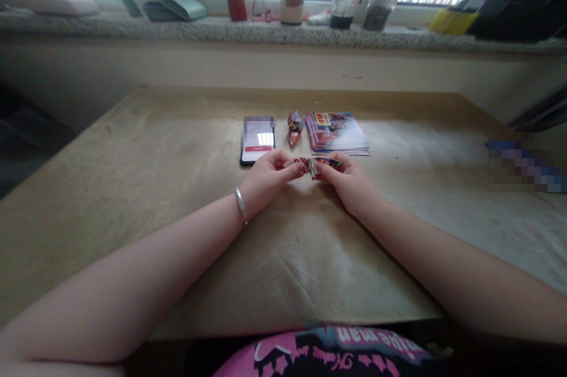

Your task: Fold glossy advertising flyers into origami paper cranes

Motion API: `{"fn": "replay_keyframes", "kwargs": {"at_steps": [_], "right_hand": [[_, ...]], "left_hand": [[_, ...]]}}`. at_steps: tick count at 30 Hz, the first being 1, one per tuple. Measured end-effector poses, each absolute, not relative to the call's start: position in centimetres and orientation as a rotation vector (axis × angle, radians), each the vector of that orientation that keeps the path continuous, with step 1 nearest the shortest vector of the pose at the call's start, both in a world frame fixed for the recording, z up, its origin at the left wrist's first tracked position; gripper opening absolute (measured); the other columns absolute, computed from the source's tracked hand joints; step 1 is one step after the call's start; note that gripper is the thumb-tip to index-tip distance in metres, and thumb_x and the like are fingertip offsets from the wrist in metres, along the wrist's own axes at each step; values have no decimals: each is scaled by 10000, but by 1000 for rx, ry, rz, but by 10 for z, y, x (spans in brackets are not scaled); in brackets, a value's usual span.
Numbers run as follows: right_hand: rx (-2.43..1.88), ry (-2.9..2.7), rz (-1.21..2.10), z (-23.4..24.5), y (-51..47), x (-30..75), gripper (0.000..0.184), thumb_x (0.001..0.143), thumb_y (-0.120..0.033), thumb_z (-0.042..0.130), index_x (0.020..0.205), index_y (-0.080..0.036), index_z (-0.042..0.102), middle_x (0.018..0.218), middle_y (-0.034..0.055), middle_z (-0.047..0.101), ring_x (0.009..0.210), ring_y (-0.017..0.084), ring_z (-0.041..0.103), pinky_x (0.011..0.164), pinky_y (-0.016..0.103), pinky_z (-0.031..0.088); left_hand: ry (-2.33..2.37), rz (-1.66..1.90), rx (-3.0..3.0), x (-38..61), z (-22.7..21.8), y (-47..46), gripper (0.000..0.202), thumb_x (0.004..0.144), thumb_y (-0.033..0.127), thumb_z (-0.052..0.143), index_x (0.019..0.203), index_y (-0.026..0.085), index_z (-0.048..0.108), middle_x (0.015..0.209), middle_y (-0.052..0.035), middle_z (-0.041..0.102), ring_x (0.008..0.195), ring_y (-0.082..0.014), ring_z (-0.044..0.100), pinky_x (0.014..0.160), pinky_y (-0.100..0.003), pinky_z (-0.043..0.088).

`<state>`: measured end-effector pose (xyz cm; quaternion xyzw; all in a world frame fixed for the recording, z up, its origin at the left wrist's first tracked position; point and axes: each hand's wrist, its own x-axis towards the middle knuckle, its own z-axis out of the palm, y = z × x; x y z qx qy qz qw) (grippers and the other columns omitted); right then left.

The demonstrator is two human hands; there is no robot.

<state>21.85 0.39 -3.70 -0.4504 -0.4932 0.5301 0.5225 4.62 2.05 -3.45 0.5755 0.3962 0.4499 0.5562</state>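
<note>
While both forearms stretch over the brown bench (pixel 133 200), we hold a small folded paper (pixel 312 164) between our two hands, just above the bench top near its middle. Our left hand (pixel 266 179) pinches the paper's left end with fingertips drawn together, a silver bracelet (pixel 240 205) sitting on that wrist. Our right hand (pixel 349 183) pinches the right end the same way, fingers curled in. The paper is colourfully printed; we cannot tell its exact shape. Just beyond our left hand lies a phone (pixel 257 140) with its screen lit. Beside the phone a pointed folded piece (pixel 295 127) lies on the bench, and right of that sits a stack of printed sheets (pixel 339 132). Farther back, a stone windowsill (pixel 186 28) carries bottles and boxes.
</note>
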Motion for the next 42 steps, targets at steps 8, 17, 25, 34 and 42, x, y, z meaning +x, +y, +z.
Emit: {"fn": "replay_keyframes", "kwargs": {"at_steps": [8, 17, 25, 34, 42], "right_hand": [[-1128, -1162, 1275, -36, 2, 216, 323, 612, -450, 785, 724, -201, 612, 721, -15, 670, 635, 108, 588, 630, 260, 479], [-1079, -971, 1466, -31, 0, 213, 358, 512, -430, 838, 697, -196, 642, 700, -29, 649, 647, 86, 576, 627, 219, 484], [-1043, -1056, 1478, -32, 3, 218, 306, 592, -409, 788, 692, -177, 614, 580, -53, 527, 462, 44, 354, 425, 207, 264], [-1031, -1060, 1488, -32, 3, 218, 358, 565, -437, 796, 646, -195, 544, 520, -71, 420, 459, 53, 296, 426, 223, 199], [-1033, -969, 1548, -30, 1, 216, 387, 548, -428, 801, 640, -192, 509, 546, -69, 413, 483, 52, 294, 434, 209, 193]], "left_hand": [[1095, 982, 1516, 51, -26, 17, 232, 685, 333, 720, 761, 139, 618, 699, 0, 617, 625, -100, 539, 576, -209, 394], [954, 1001, 1522, 48, -25, 19, 275, 700, 397, 693, 674, 140, 598, 735, -22, 612, 675, -111, 527, 611, -216, 409], [972, 954, 1458, 46, -27, 18, 290, 730, 420, 674, 744, 137, 614, 659, 2, 564, 568, -81, 471, 535, -196, 376], [973, 946, 1414, 45, -25, 20, 259, 713, 396, 676, 701, 147, 608, 621, 14, 547, 514, -69, 441, 498, -200, 338], [919, 935, 1347, 46, -22, 19, 247, 682, 378, 691, 702, 144, 614, 653, 10, 565, 535, -66, 440, 500, -195, 324]]}}
